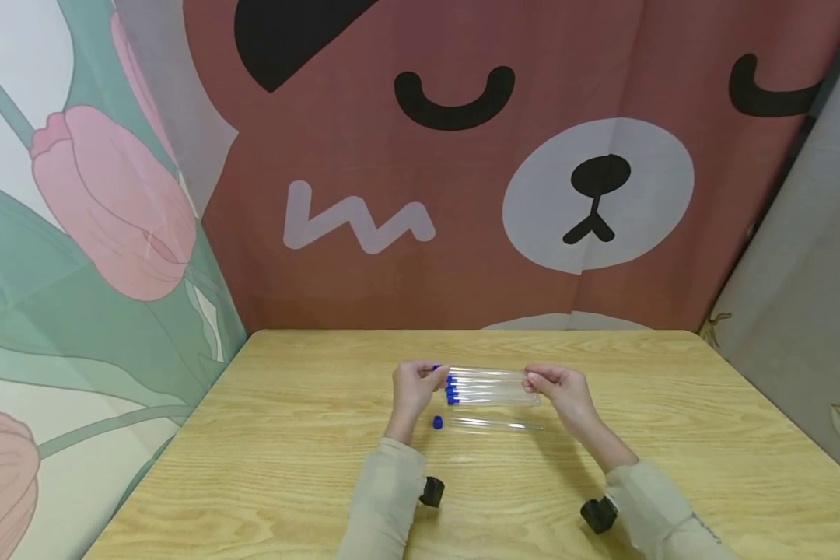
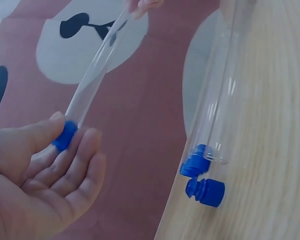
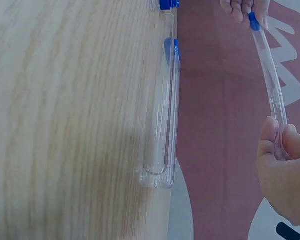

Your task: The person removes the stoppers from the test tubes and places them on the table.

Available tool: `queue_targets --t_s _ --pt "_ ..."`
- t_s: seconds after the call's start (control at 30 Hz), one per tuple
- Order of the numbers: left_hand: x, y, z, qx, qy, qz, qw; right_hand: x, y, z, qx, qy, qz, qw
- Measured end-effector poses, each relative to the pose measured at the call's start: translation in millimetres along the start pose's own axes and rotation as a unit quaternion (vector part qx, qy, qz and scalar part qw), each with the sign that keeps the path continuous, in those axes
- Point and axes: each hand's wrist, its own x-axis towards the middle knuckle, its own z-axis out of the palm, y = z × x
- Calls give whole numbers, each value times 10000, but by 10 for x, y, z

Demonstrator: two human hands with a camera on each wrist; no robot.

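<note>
A clear test tube (image 2: 94, 80) is held level above the table between both hands. In the left wrist view, my left hand (image 1: 413, 389) pinches the blue cap (image 2: 66, 136) at the tube's mouth between thumb and fingers. At the tube's other end, my right hand (image 1: 565, 395) pinches the clear bottom between thumb and forefinger. Beneath it, several blue-capped test tubes (image 1: 493, 394) lie side by side on the table. Nearer to me lies an uncapped tube (image 1: 497, 425), with a loose blue cap (image 1: 437, 422) just left of its mouth.
The wooden table (image 1: 287, 467) ends at a hanging cloth (image 1: 364, 288) with a bear print. A floral cloth (image 1: 112, 327) hangs along the left side, and a pale cloth (image 1: 798, 311) along the right. A black wrist device (image 1: 598, 515) sits on each forearm.
</note>
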Motion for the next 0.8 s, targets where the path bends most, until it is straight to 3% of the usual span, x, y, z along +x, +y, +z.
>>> queue_targets --t_s 0.13,0.47,0.8 --pt "19 -13 -37 -350 -433 -121 9984 18 13 -37 16 -96 -42 9999" --pt "52 -59 -117 -781 -1107 -448 9898 34 26 -78 -9 -164 34 9999" --pt "52 -59 -155 -901 -1069 -562 9886 24 20 -126 -44 -172 53 9998"
